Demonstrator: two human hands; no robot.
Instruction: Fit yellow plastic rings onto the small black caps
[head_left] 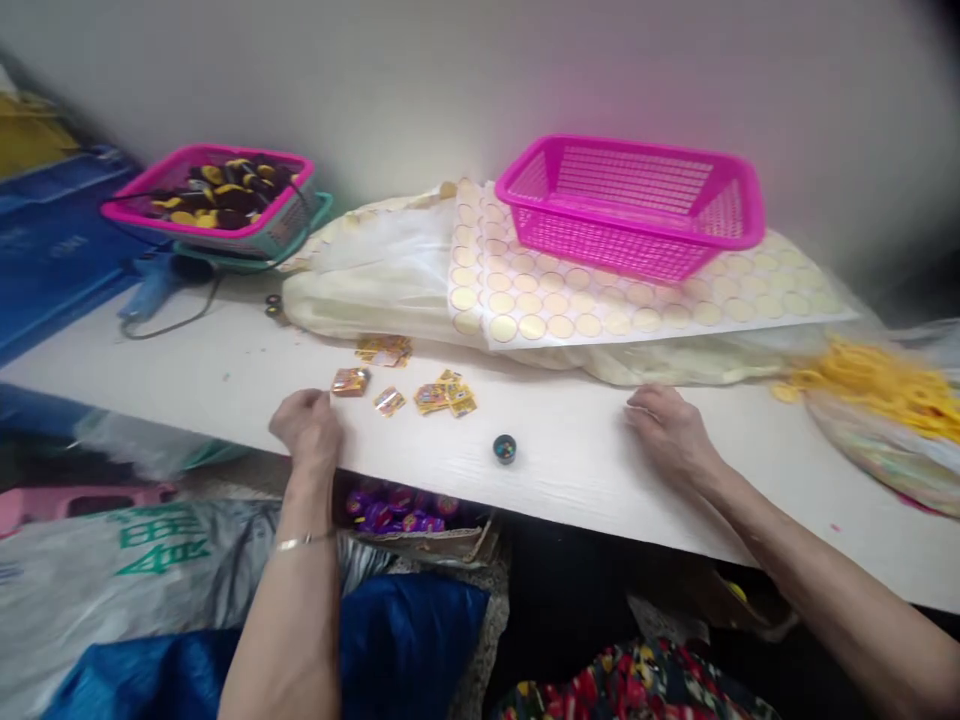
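My left hand [306, 425] is closed at the table's front edge, its palm hidden. Just beyond it sits a stack of small orange printed cards [350, 381]. A loose card [389, 401], a small spread of cards [445, 396] and a further pile [384, 350] lie nearby. Between my hands stands a small round black cup [505, 449] with tiny coloured bits inside. Resting on the right part of the table, my right hand [667, 428] has its fingers curled together; whether anything is inside them is hidden. Neither hand touches the cup.
On the white table [570, 500] are a pink basket [630, 240] over sheets of round stickers [555, 305], a basket of black-and-yellow pieces [217, 205], a blue hair dryer [161, 283] and a heap of yellow rings [885, 385]. A box of purple items [405, 510] stands below.
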